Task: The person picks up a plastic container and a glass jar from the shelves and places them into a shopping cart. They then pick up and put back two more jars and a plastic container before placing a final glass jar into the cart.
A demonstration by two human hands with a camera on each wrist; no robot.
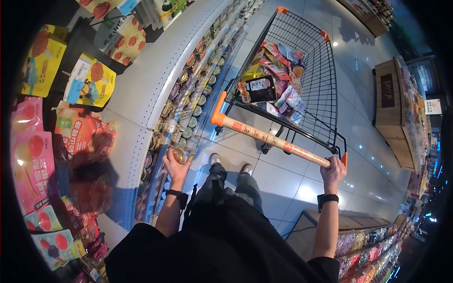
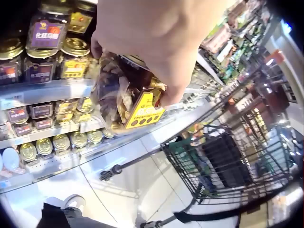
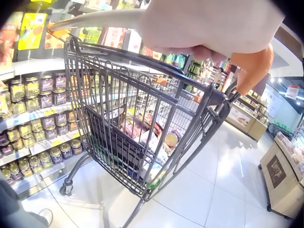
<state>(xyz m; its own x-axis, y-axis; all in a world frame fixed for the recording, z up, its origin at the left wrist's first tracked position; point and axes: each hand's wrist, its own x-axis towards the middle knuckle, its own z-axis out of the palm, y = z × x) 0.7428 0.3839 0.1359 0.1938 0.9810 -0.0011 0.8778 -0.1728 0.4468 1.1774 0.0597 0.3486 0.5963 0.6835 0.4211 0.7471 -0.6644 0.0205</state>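
My left hand grips a clear jar with a gold lid and a yellow label, held just off the shelf of similar jars. In the left wrist view the hand wraps the jar from above. My right hand grips the right end of the shopping cart's wooden handle, beside its orange end cap. The black wire cart stands ahead of me and holds several packaged goods.
Shelves on the left carry rows of gold-lidded jars and hanging snack bags. A wooden display stand is on the right, another shelf of packets at lower right. My shoes stand on the glossy tile floor.
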